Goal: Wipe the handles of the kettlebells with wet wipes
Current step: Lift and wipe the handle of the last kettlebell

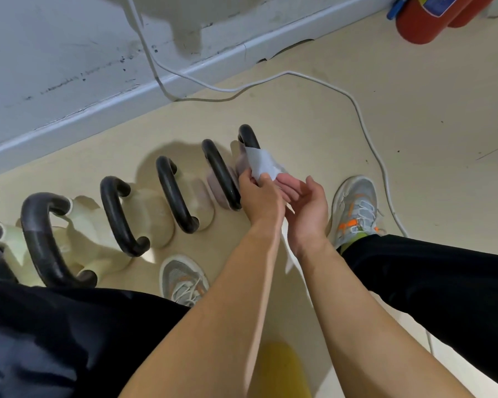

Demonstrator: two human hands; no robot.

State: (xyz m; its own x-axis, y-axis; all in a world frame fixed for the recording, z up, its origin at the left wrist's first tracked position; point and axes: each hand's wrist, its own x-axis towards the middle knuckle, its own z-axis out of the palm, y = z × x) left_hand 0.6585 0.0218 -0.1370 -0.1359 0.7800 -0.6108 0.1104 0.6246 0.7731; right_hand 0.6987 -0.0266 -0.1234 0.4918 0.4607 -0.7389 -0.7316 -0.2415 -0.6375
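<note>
Both bare forearms are stretched forward and brought close together. The left hand [259,193] is closed, pinching a wipe [262,163] between thumb and fingers. The right hand [308,208] is held just beside the wipe, palm turned inward, fingers loosely curled, apparently touching its lower edge.

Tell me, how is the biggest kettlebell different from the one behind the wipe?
The biggest kettlebell, near the left edge, has a thick handle and a pale cream body. The far kettlebell looks smaller, with a pinkish body. The wipe, pinched by the left hand, covers part of it; the biggest stands uncovered. Both have black looped handles.
</note>
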